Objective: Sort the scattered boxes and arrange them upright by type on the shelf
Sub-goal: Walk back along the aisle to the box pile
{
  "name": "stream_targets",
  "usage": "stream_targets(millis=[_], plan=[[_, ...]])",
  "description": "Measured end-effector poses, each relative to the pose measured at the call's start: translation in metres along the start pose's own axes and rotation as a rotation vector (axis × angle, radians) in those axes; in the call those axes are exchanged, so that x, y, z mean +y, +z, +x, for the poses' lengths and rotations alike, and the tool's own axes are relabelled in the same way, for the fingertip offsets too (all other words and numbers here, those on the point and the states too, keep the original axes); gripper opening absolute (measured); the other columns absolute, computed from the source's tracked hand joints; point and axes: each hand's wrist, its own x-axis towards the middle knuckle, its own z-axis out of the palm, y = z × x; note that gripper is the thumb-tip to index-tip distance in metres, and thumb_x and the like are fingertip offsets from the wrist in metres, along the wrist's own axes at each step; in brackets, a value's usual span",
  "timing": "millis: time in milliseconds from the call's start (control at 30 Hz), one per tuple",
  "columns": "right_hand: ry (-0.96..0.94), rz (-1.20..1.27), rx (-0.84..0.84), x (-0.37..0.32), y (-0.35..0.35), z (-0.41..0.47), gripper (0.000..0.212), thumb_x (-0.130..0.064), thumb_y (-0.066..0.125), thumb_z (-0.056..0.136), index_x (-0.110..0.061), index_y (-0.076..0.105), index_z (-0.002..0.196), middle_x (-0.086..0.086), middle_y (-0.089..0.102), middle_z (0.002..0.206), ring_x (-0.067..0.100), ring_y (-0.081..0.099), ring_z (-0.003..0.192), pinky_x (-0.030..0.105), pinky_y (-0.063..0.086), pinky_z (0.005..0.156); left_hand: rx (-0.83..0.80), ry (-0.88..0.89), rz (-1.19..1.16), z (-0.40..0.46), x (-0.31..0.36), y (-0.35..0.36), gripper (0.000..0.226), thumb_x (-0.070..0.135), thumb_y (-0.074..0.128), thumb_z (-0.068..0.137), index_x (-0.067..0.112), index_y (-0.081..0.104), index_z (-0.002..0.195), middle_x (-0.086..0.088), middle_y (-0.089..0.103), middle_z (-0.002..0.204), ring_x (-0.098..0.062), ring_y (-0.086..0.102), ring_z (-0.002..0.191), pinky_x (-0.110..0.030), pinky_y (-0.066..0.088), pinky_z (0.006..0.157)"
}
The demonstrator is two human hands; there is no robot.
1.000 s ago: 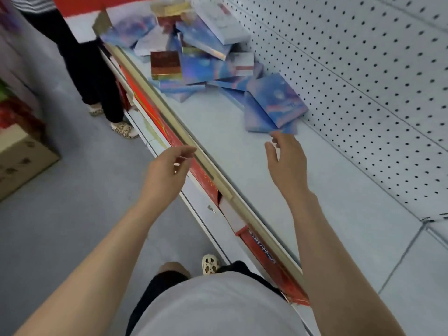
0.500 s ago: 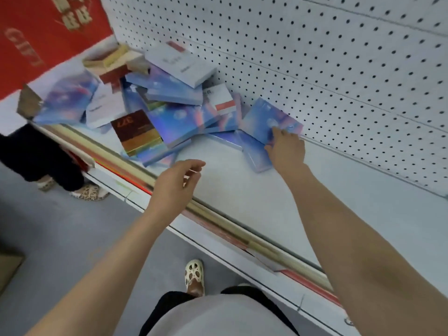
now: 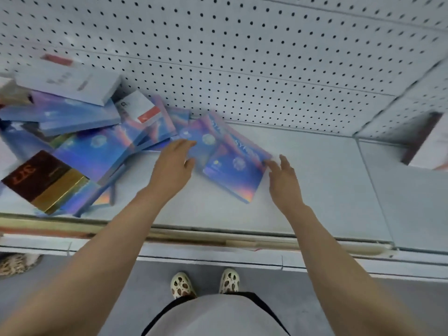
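Head view looks down on both bare arms reaching over a white shelf [image 3: 315, 180] backed by pegboard [image 3: 242, 57]. Left hand [image 3: 173, 163] lies fingers straight and relaxed, fingertips at the left edge of a flat blue iridescent box [image 3: 232, 173]; whether they press it is blurred. Right hand [image 3: 283, 177] is spread, fingers straight, tips touching that box's right edge, gripping nothing. This box lies flat, tilted, near the pegboard; its lettering begins "SY", the rest smeared. More blue boxes [image 3: 97, 151] lie heaped to the left, with a white box [image 3: 72, 83] on top and a maroon-and-gold box [image 3: 46, 180] at the front, its print unreadable.
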Motion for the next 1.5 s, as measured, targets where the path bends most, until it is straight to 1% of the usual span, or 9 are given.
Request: stream_targets(millis=[133,367,467,567,700,867,1067,1233,1500], plan=[[0.162,0.169,-0.075,-0.019,-0.016,0.008,0.047,-0.039,0.048,0.1,-0.005,0.046,0.133,0.02,0.065,0.116,0.042,0.057,0.106,0.043,0.042,0.09,-0.222,0.064,0.308,0.022,0.006,0.023,0.048,0.033,0.043,0.1,0.012,0.044,0.143,-0.024,0.034,0.15,-0.043,0.028,0.138,-0.043,0.017,0.116],[0.42,0.763,-0.118,-0.031,-0.024,0.024,0.106,-0.038,0.082,0.076,-0.018,0.015,0.156,0.01,0.056,0.129,0.029,0.059,0.115,0.04,0.051,0.094,-0.364,0.096,0.465,-0.003,0.024,0.028,0.049,0.029,0.032,0.102,0.028,0.028,0.151,-0.01,0.015,0.162,-0.035,0.013,0.147,-0.043,0.019,0.116],[0.555,0.988,-0.125,-0.024,-0.026,0.025,0.076,-0.018,0.086,0.075,-0.005,0.049,0.14,0.007,0.065,0.11,0.029,0.067,0.1,0.037,0.056,0.081,-0.352,0.133,0.428,-0.017,0.027,0.023,0.048,0.028,0.037,0.097,0.027,0.042,0.145,-0.011,0.029,0.157,-0.035,0.029,0.142,-0.046,0.028,0.111],[0.554,1.104,-0.134,-0.016,-0.028,0.027,0.025,-0.011,0.079,0.081,-0.005,0.069,0.104,0.017,0.072,0.104,0.027,0.069,0.087,0.035,0.057,0.073,-0.183,0.214,0.33,-0.025,0.028,0.02,0.039,0.027,0.055,0.084,0.025,0.065,0.122,-0.012,0.065,0.12,-0.037,0.06,0.106,-0.042,0.046,0.089],[0.55,1.048,-0.104,-0.002,-0.034,0.029,0.025,-0.025,0.069,0.088,-0.019,0.058,0.11,0.009,0.068,0.11,0.03,0.069,0.098,0.048,0.059,0.085,-0.05,-0.067,0.307,-0.012,0.03,0.021,0.056,0.028,0.074,0.08,0.013,0.057,0.131,-0.018,0.058,0.121,-0.04,0.051,0.112,-0.044,0.044,0.091],[0.523,0.828,-0.073,0.009,-0.038,0.02,0.037,-0.042,0.067,0.088,-0.025,0.055,0.118,-0.001,0.066,0.106,0.025,0.068,0.096,0.046,0.058,0.084,-0.186,-0.373,0.324,0.013,0.033,0.024,0.092,0.057,0.064,0.083,0.008,0.022,0.149,-0.022,0.04,0.136,-0.043,0.043,0.122,-0.048,0.042,0.093],[0.605,0.867,-0.083,0.019,-0.04,0.013,0.046,-0.036,0.069,0.088,-0.013,0.052,0.124,0.006,0.065,0.113,0.027,0.067,0.099,0.046,0.057,0.087,-0.153,-0.45,0.086,0.024,0.029,0.014,0.058,0.063,0.056,0.083,0.012,0.056,0.111,-0.014,0.063,0.111,-0.037,0.058,0.106,-0.037,0.043,0.078],[0.631,1.183,-0.108,0.026,-0.059,-0.011,0.023,-0.012,0.065,0.092,0.001,0.062,0.11,0.014,0.072,0.098,0.027,0.07,0.079,0.041,0.054,0.074,-0.085,-0.539,-0.268,0.01,0.041,0.011,0.035,0.038,0.051,0.096,0.007,0.059,0.111,-0.011,0.061,0.106,-0.031,0.056,0.098,-0.035,0.041,0.08],[0.697,1.288,0.27,0.028,-0.086,-0.086,0.022,-0.014,0.065,0.092,-0.007,0.065,0.113,0.015,0.073,0.102,0.026,0.069,0.076,0.032,0.054,0.063,-0.206,-0.433,-0.831,-0.03,0.051,0.001,0.021,0.014,0.056,0.096,0.013,0.058,0.116,-0.003,0.065,0.099,-0.017,0.061,0.081,-0.019,0.047,0.063]])
